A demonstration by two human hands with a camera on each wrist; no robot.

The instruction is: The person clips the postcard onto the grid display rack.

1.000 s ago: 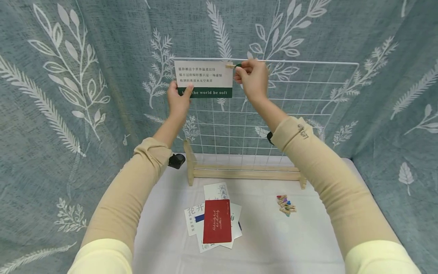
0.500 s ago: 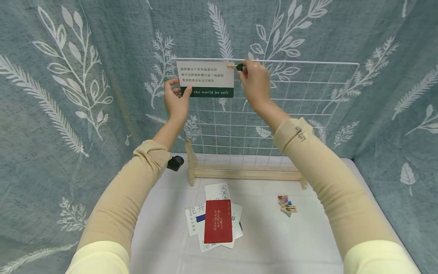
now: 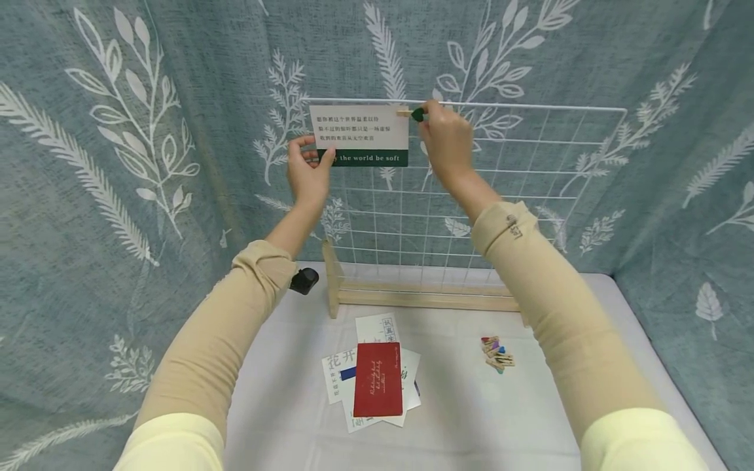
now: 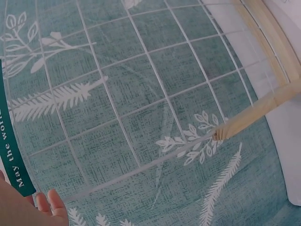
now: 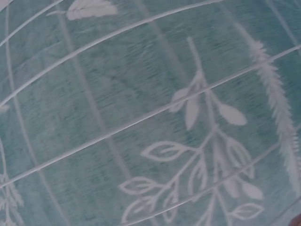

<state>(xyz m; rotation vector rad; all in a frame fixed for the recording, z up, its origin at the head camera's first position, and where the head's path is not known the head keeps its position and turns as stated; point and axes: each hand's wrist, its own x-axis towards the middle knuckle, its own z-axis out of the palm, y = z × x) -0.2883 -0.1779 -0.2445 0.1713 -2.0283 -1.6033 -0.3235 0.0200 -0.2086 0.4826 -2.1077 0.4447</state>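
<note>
A white card (image 3: 362, 127) with a dark green band hangs upright before the upper left of a white wire grid (image 3: 501, 163). My left hand (image 3: 309, 173) grips its lower left corner, thumb in front and fingers behind. In the left wrist view only the green band (image 4: 14, 160) and part of the left hand (image 4: 35, 207) show. A small wooden clothespin (image 3: 403, 113) with a green heart lies across the card's top right corner. My right hand (image 3: 450, 140) has its bent fingers right at the heart's outer edge; I cannot tell whether they still pinch it.
The grid stands in a wooden base (image 3: 424, 299) on a white-covered table (image 3: 471, 425). A red card (image 3: 377, 379) tops several spread cards. Several clothespins (image 3: 497, 354) lie in a small pile at right. A patterned curtain (image 3: 206, 131) hangs behind and at both sides.
The view has shifted slightly, moving the scene to the right. My right fingers have drawn a little off the clothespin, leaving its green heart more exposed. My left hand keeps holding the card.
</note>
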